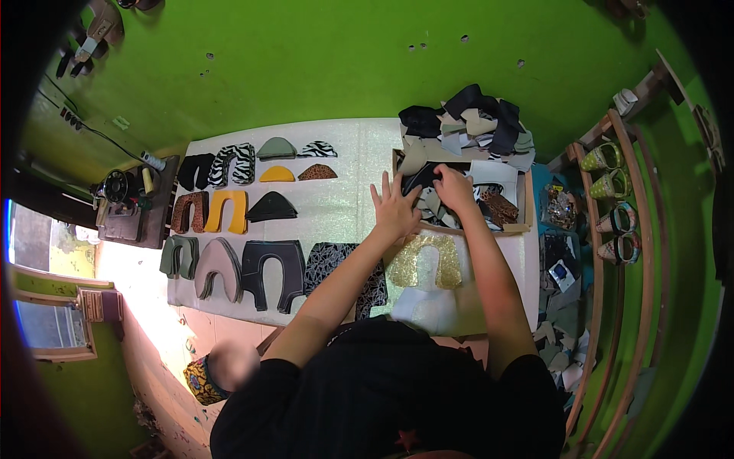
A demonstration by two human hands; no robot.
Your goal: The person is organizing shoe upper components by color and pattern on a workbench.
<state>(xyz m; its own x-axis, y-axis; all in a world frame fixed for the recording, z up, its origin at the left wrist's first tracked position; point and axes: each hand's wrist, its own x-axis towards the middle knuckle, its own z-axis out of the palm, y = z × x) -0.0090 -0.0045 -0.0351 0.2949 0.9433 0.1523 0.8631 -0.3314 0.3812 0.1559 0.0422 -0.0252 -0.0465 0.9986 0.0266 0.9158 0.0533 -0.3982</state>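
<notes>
An open cardboard box [527,200] of material scraps stands on the right part of the table. My left hand [395,208] lies at the box's left side with fingers spread, its fingertips against a black material piece [419,178]. Inside the box, my right hand [456,190] has its fingers closed at the right end of that black piece. Leopard-print scraps [498,208] and a white scrap [495,174] lie right of this hand. Below my wrists are a gold glitter U-shaped piece [403,264] and a white piece [417,306]. A black piece with pale lines [329,268] is partly behind my left forearm.
Stacks of U-shaped and half-round cut pieces [228,210] cover the left of the white table [336,199]. A scrap heap [482,118] sits behind the box. At left is a sewing machine [118,187]; at right, a wooden rack [623,229] with sandals. Another person [205,382] is at lower left.
</notes>
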